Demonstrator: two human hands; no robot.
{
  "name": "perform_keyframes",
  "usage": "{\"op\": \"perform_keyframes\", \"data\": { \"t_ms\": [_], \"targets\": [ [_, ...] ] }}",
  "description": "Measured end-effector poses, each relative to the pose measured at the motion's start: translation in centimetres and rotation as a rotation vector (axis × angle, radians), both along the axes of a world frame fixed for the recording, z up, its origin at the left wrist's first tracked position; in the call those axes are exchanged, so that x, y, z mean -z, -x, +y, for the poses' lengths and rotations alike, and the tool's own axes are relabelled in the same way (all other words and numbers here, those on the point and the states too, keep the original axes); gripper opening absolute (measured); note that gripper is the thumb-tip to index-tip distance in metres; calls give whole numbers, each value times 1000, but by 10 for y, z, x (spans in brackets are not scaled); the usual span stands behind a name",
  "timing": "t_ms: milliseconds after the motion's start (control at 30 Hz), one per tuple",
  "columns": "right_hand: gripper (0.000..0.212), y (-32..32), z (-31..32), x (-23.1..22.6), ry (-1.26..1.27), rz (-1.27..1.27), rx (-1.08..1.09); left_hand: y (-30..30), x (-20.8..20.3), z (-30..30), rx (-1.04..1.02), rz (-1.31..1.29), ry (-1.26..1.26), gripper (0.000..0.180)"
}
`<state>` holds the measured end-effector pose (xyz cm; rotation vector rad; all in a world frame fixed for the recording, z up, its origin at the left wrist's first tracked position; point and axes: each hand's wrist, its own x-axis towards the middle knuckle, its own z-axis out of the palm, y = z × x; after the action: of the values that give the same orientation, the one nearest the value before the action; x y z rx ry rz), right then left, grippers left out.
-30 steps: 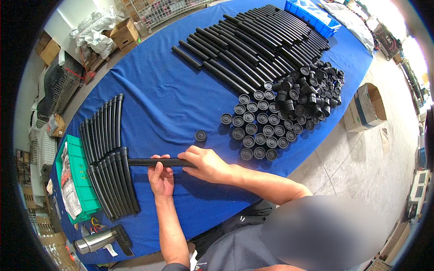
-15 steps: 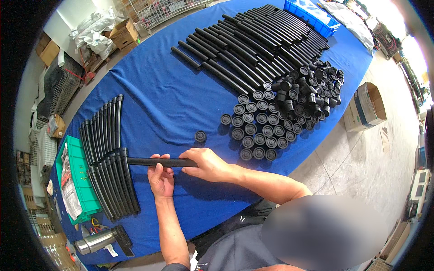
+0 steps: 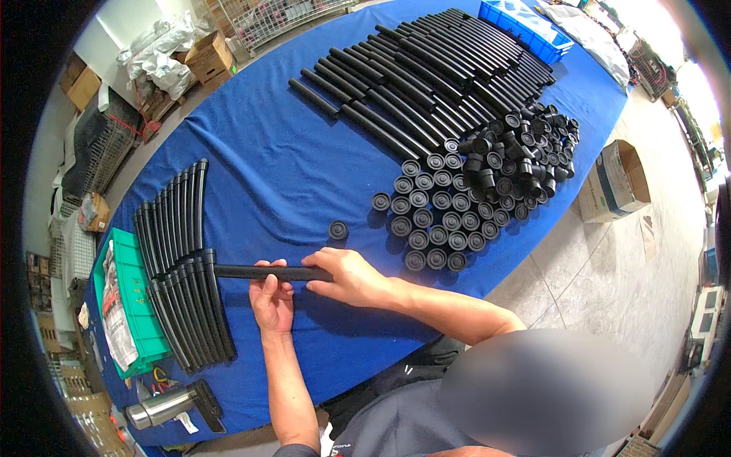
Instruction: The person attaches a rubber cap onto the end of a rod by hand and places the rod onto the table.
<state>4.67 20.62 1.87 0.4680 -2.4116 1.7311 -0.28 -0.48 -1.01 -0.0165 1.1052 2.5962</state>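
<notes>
A black tube [image 3: 237,271] lies level across both my hands above the blue-covered table. My left hand [image 3: 272,306] is closed round its middle from below, thumb on the near side. Around the tube's right end wraps my right hand [image 3: 356,279], which hides that end. The tube's left end comes close to the rows of capped black tubes [image 3: 194,305]; whether they touch I cannot tell. Beyond my hands a single round black cap [image 3: 337,228] rests on the cloth. Several more black caps [image 3: 419,217] stand grouped to its right, with a heap of loose ones behind.
Many plain black tubes [image 3: 381,91] lie side by side at the far side. A blue crate [image 3: 525,34] sits behind them. At left are a green bin [image 3: 141,305], a steel flask [image 3: 161,408] and a dark case [image 3: 205,406]. An open carton [image 3: 613,183] stands on the floor.
Hardly anything differs. My right hand's fingers have shifted very slightly on the tube; the left hand keeps its hold.
</notes>
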Motion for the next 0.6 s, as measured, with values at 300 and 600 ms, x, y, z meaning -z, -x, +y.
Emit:
{"op": "perform_keyframes", "data": {
  "t_ms": [300,600],
  "targets": [
    [37,1,1,3,-13,35,-10,-2,-6,5,-6,-2,0,28],
    [38,-2,-4,4,-86,112,39,-1,-4,2,23,10,-11,27]
  ]
}}
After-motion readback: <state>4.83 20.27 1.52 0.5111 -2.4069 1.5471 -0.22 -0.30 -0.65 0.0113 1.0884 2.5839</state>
